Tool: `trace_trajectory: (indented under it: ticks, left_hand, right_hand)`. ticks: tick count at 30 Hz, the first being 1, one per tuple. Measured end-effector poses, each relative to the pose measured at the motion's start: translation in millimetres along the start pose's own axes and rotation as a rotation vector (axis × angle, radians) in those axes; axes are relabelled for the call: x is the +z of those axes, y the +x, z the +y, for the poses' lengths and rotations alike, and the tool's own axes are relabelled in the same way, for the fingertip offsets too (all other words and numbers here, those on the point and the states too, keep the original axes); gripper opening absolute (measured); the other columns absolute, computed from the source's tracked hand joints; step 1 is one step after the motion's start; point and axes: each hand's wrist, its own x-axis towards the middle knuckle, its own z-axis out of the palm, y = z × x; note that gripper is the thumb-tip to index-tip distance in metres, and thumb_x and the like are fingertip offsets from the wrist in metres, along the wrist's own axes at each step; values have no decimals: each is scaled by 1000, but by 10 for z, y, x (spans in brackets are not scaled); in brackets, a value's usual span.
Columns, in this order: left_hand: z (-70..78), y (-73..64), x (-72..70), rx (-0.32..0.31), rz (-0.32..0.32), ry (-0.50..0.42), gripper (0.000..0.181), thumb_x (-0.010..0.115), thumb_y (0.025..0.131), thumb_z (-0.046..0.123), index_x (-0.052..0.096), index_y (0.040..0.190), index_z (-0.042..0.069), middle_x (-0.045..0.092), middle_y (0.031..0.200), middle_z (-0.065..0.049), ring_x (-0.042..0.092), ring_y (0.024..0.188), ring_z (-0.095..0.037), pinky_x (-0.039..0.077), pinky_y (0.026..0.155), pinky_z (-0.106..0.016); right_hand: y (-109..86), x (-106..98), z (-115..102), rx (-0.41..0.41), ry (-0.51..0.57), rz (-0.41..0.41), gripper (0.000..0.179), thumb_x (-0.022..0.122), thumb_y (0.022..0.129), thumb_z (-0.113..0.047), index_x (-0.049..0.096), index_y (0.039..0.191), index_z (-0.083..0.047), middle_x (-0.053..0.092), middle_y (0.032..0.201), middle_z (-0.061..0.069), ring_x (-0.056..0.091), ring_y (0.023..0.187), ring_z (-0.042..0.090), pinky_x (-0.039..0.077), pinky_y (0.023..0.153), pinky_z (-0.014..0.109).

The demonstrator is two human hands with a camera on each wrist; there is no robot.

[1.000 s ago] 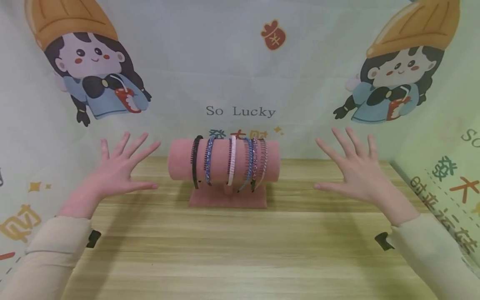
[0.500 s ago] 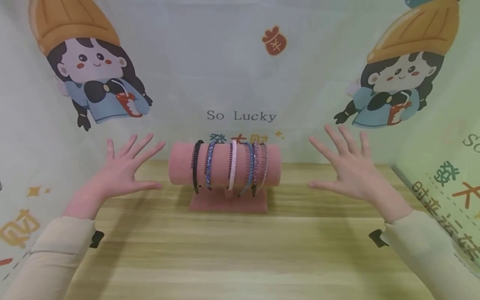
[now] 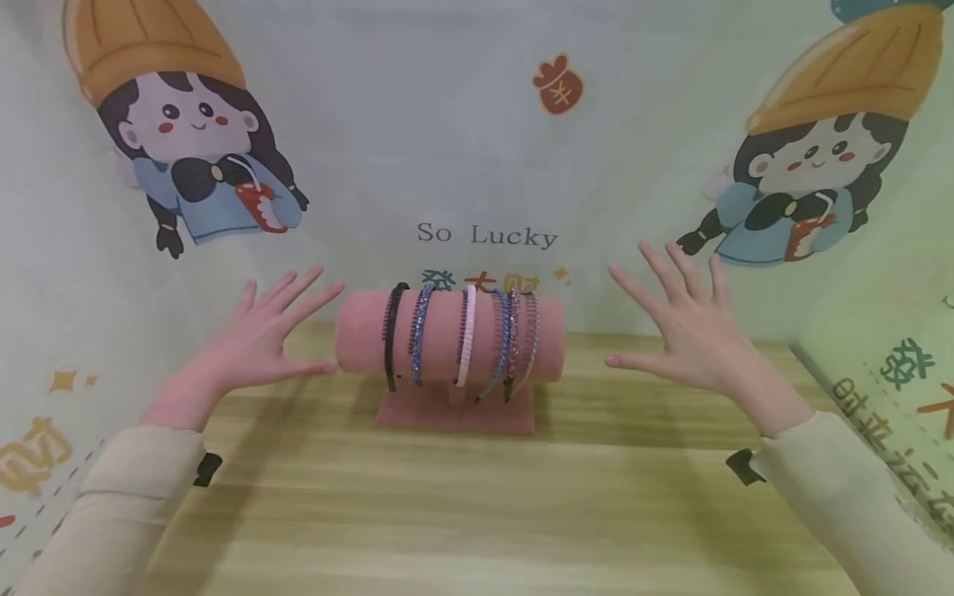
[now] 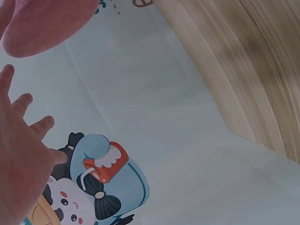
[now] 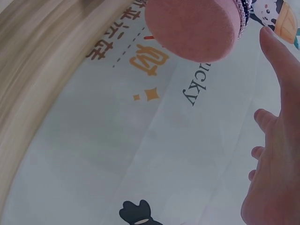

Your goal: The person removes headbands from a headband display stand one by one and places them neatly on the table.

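In the head view a pink padded display roll (image 3: 441,335) stands on its pink base (image 3: 417,420) at the back of the table. Several toothed headbands hang over it: a black one (image 3: 389,343) at the left, a glittery blue one (image 3: 418,335), a white one (image 3: 467,339), then a light blue one (image 3: 499,348), a pink glittery one (image 3: 514,331) and a pale twisted one (image 3: 533,339) at the right. My left hand (image 3: 257,343) is spread in the air close to the roll's left end. My right hand (image 3: 693,335), fingers also spread, hovers further off its right end. Neither holds anything.
The wood-grain table (image 3: 477,513) spreads in front of the stand. A pale printed cloth (image 3: 417,124) with cartoon figures and lettering hangs behind and along both sides. A black strap piece (image 3: 209,469) shows at the left cuff, another (image 3: 745,466) at the right.
Both hands have moved inward toward the roll, the left one nearly reaching its end. The whole scene has shifted slightly down in the head view. The headbands keep their places.
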Motion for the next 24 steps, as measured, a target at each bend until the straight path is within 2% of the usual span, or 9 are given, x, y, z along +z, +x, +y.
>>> trace_trajectory:
  ticks: [6,13,20,24]
  left_hand:
    - [67,53,-6,18,6,-28,104,81,72,59,23,156,39,13,168,-4,21,150,-44,4,113,-77]
    - [137,102,20,29,18,-57,102,82,72,56,28,156,36,17,167,-6,25,150,-38,14,114,-74]
    - [173,175,50,51,21,-98,104,83,72,56,28,156,32,16,168,0,26,151,-36,18,116,-70]
    - [194,173,59,53,20,-104,105,83,72,55,25,157,35,16,167,1,26,151,-36,20,117,-67]
  right_hand:
    - [63,-57,-76,0,14,-20,103,69,77,-69,16,159,-35,-1,169,5,-1,155,37,2,114,75]
    - [135,-38,-145,-22,38,18,104,72,75,-66,19,158,-33,6,168,8,4,154,36,3,116,71]
    - [186,-20,-228,-24,46,16,106,70,75,-69,17,159,-33,5,168,7,7,153,37,7,117,68]
    - [203,-9,-263,-30,53,25,107,71,75,-69,15,159,-34,6,168,7,8,153,37,8,116,67]
